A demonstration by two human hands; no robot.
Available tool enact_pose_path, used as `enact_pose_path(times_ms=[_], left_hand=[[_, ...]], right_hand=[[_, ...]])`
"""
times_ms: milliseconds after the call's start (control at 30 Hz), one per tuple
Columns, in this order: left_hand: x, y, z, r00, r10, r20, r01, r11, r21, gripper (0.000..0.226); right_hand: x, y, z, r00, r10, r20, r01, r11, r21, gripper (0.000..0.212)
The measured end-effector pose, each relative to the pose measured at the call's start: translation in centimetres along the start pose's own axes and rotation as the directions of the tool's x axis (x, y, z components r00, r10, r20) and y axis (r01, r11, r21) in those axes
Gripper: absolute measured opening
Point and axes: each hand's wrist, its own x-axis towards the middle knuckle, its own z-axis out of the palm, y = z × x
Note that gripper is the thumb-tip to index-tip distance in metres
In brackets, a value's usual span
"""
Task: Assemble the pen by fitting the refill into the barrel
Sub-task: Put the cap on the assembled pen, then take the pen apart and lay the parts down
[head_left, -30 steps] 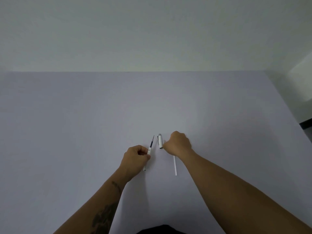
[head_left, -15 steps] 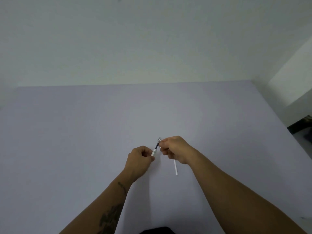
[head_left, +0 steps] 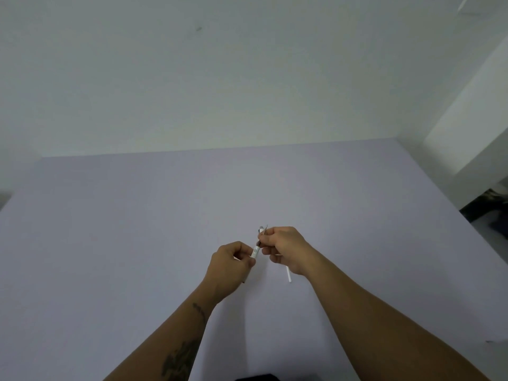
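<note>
My left hand (head_left: pixel 228 268) pinches a thin pen part (head_left: pixel 255 252), white with a dark refill running up from it. My right hand (head_left: pixel 288 248) is closed on a small white-and-metal cap piece (head_left: pixel 261 231) at the upper end of that part, so the two pieces meet between my fingertips above the table. A slim white barrel tube (head_left: pixel 288 274) sticks out from under the heel of my right hand. I cannot tell whether the tube is held or lies on the table.
The work happens over a wide pale lilac table (head_left: pixel 137 243) set against a plain light wall. The table's right edge drops off to a dark floor area (head_left: pixel 489 210) beside a white wall corner.
My right hand picked the cap piece up off the table and brought it to the tip of the part in my left hand. Both hands rose slightly and moved together.
</note>
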Motion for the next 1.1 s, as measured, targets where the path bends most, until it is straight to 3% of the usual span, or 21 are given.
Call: enact_pose_path(times_ms=[267, 467, 700, 867, 967, 1100], left_hand=[[-0.4, -0.1, -0.1, 1.0, -0.019, -0.006, 0.019, 1.0, 0.01, 0.009], [-0.1, -0.2, 0.4, 0.999, -0.046, 0.0, 0.046, 0.998, 0.03, 0.007], [0.8, -0.1, 1.4, 0.997, -0.08, 0.002, 0.08, 0.995, 0.062, 0.005], [1.6, -0.6, 2.2, 0.994, -0.109, 0.022, 0.106, 0.99, 0.089, 0.006], [2.0, -1.0, 2.6, 0.991, -0.132, 0.03, 0.129, 0.987, 0.096, 0.006], [2.5, -1.5, 2.8, 0.987, -0.157, 0.031, 0.152, 0.982, 0.11, 0.007]], right_hand=[[-0.5, 0.1, 0.0, 0.996, -0.052, -0.071, 0.053, 0.999, 0.012, 0.015], [-0.3, -0.4, -1.5, 0.958, -0.148, -0.246, 0.166, 0.985, 0.055, 0.016], [1.9, 0.4, -5.1, 0.936, -0.038, -0.351, 0.087, 0.988, 0.125, 0.019], [3.6, 2.5, -6.6, 0.929, -0.101, -0.357, 0.018, 0.974, -0.228, 0.017], [4.3, 3.5, -7.2, 0.939, -0.164, -0.304, -0.016, 0.859, -0.512, 0.014], [5.1, 4.2, -7.1, 0.952, -0.183, -0.245, -0.043, 0.713, -0.7, 0.011]])
